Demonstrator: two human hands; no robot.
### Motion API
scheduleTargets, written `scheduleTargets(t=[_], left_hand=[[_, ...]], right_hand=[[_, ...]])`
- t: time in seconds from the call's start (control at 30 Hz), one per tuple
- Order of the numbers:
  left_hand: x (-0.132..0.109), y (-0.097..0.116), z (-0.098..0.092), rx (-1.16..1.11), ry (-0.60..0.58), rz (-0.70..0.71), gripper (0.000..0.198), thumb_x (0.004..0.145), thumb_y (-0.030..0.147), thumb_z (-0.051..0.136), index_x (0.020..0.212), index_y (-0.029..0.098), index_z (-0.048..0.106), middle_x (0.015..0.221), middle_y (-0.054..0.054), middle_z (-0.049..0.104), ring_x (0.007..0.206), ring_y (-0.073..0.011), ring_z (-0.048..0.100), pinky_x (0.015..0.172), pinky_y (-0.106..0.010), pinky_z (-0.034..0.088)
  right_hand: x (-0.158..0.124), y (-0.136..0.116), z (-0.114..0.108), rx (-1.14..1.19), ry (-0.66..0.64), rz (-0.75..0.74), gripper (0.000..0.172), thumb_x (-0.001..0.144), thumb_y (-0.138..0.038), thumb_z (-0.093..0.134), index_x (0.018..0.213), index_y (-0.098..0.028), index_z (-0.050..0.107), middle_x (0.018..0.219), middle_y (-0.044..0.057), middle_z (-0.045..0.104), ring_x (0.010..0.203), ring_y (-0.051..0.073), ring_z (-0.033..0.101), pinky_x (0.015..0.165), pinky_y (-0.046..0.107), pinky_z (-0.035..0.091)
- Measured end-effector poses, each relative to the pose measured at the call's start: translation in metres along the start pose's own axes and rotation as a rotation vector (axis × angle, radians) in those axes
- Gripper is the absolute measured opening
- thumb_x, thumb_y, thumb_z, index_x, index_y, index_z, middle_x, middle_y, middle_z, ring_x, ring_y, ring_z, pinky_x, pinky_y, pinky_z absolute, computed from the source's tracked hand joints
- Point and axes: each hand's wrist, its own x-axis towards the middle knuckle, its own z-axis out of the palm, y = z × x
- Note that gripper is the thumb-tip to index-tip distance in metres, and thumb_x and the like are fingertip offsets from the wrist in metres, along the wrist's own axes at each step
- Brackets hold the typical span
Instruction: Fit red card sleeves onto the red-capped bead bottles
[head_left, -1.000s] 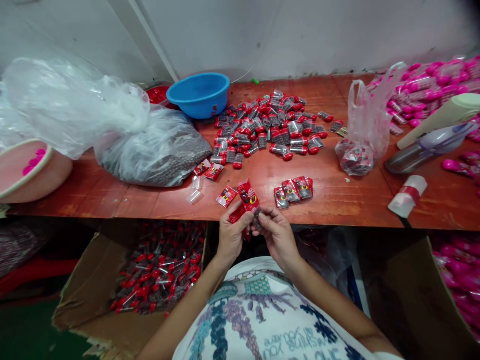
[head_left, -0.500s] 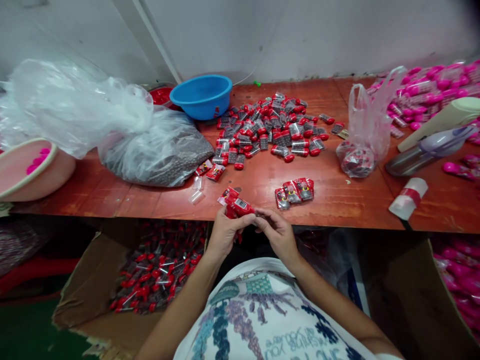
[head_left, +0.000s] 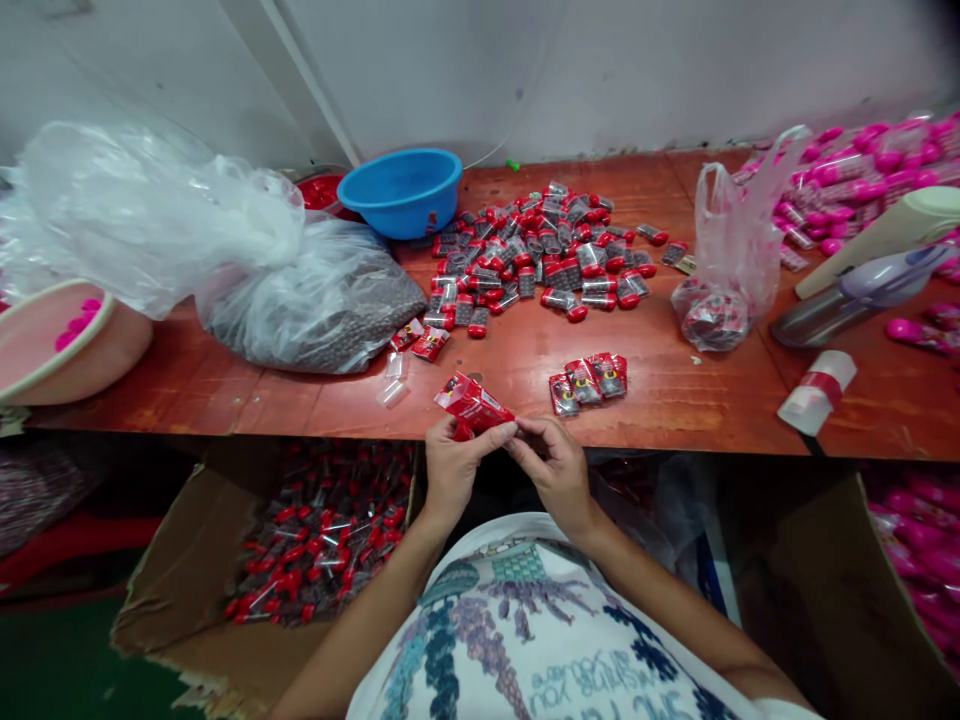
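Note:
My left hand (head_left: 456, 468) is closed on a small stack of red printed packets (head_left: 474, 405) at the near edge of the red-brown table (head_left: 675, 400). My right hand (head_left: 553, 468) pinches the packets' right end, fingers pressed together; what lies between them is hidden. Three filled red packets (head_left: 589, 380) lie in a row just beyond my right hand. A heap of several small clear tubes with red caps (head_left: 540, 255) covers the table's middle. Two loose red packets (head_left: 420, 340) and clear empty tubes (head_left: 391, 380) lie left of my hands.
A blue bowl (head_left: 401, 190) stands at the back. A big clear bag of dark beads (head_left: 300, 290) lies left, a pink bowl (head_left: 67, 345) at far left. A thin plastic bag (head_left: 724, 270), pink-capped tubes (head_left: 855, 180) and a grey hand tool (head_left: 862, 290) sit right. A cardboard box of red-capped tubes (head_left: 315, 530) is under the table.
The packets stood upright in my left hand a second ago; now they lie tilted flat, and my right hand has moved in to pinch their right end.

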Motion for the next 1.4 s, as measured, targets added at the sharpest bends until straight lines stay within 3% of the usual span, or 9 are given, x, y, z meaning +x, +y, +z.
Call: scheduleTargets(t=[0.07,0.27,0.37,0.5,0.67,0.9,1.07,1.27,1.4], left_hand=[[0.002,0.003,-0.001,0.035,-0.036,-0.021,0.016,0.059,0.021,0.081,0.069,0.015,0.070,0.061,0.002,0.065,0.053,-0.0095,0.054,0.055,-0.022,0.045],[0.008,0.008,-0.012,0.140,-0.215,-0.071,0.019,0.061,0.026,0.079,0.064,0.013,0.065,0.050,0.004,0.055,0.041,-0.0053,0.041,0.041,-0.019,0.031],[0.008,0.006,-0.014,0.129,-0.274,-0.114,0.022,0.063,0.031,0.078,0.069,0.013,0.066,0.047,0.004,0.052,0.039,-0.0061,0.039,0.038,-0.020,0.028],[0.009,0.004,-0.011,0.080,-0.229,-0.138,0.024,0.063,0.029,0.077,0.079,0.013,0.069,0.051,0.003,0.054,0.041,-0.0064,0.041,0.040,-0.020,0.029],[0.011,0.007,-0.009,0.023,-0.071,-0.185,0.021,0.061,0.028,0.078,0.068,0.013,0.064,0.047,0.005,0.049,0.038,-0.0053,0.037,0.038,-0.019,0.025],[0.008,0.007,0.001,0.076,-0.146,-0.239,0.024,0.058,0.028,0.080,0.069,0.014,0.064,0.048,0.005,0.050,0.038,-0.0045,0.036,0.037,-0.019,0.023],[0.014,0.007,-0.003,0.068,-0.139,-0.290,0.026,0.056,0.028,0.082,0.064,0.013,0.062,0.043,0.005,0.048,0.035,-0.0048,0.036,0.034,-0.019,0.021],[0.012,0.008,0.001,-0.134,-0.033,-0.176,0.050,0.056,0.026,0.082,0.103,0.016,0.065,0.064,0.004,0.062,0.037,-0.0018,0.036,0.034,-0.016,0.024],[0.010,0.007,0.005,-0.133,0.003,-0.155,0.061,0.054,0.022,0.083,0.111,0.017,0.062,0.062,0.006,0.060,0.039,-0.0025,0.040,0.036,-0.015,0.028]], right_hand=[[0.000,-0.002,-0.002,-0.016,0.000,-0.003,0.020,0.078,-0.025,0.069,0.098,-0.027,0.069,0.087,0.001,0.063,0.078,0.015,0.061,0.071,0.028,0.052],[0.003,-0.006,-0.004,0.331,-0.111,0.342,0.021,0.076,-0.035,0.071,0.093,-0.022,0.068,0.078,-0.001,0.068,0.065,0.013,0.064,0.055,0.025,0.055],[0.005,-0.007,-0.004,0.410,-0.113,0.390,0.023,0.075,-0.035,0.071,0.092,-0.020,0.067,0.076,-0.001,0.069,0.062,0.013,0.064,0.051,0.023,0.055],[0.006,-0.008,-0.005,0.433,-0.069,0.327,0.023,0.075,-0.031,0.072,0.096,-0.024,0.066,0.083,-0.001,0.067,0.067,0.013,0.064,0.055,0.023,0.056],[0.009,-0.004,-0.008,0.255,-0.163,0.163,0.039,0.072,-0.024,0.074,0.111,-0.030,0.067,0.107,0.002,0.058,0.101,0.019,0.059,0.090,0.033,0.050],[0.003,0.005,-0.005,0.269,-0.145,0.147,0.053,0.076,-0.023,0.071,0.124,-0.037,0.056,0.122,0.002,0.045,0.092,0.015,0.060,0.085,0.031,0.052],[0.006,-0.001,-0.015,0.076,-0.157,0.081,0.040,0.080,-0.024,0.066,0.119,-0.033,0.062,0.119,0.004,0.045,0.105,0.019,0.054,0.086,0.032,0.052],[0.008,-0.004,-0.012,0.070,-0.149,0.070,0.036,0.077,-0.025,0.069,0.112,-0.031,0.065,0.110,0.004,0.053,0.093,0.018,0.058,0.080,0.030,0.053],[0.003,-0.003,-0.006,0.020,-0.091,0.049,0.034,0.078,-0.023,0.068,0.111,-0.031,0.065,0.105,0.004,0.058,0.090,0.019,0.059,0.077,0.031,0.052]])
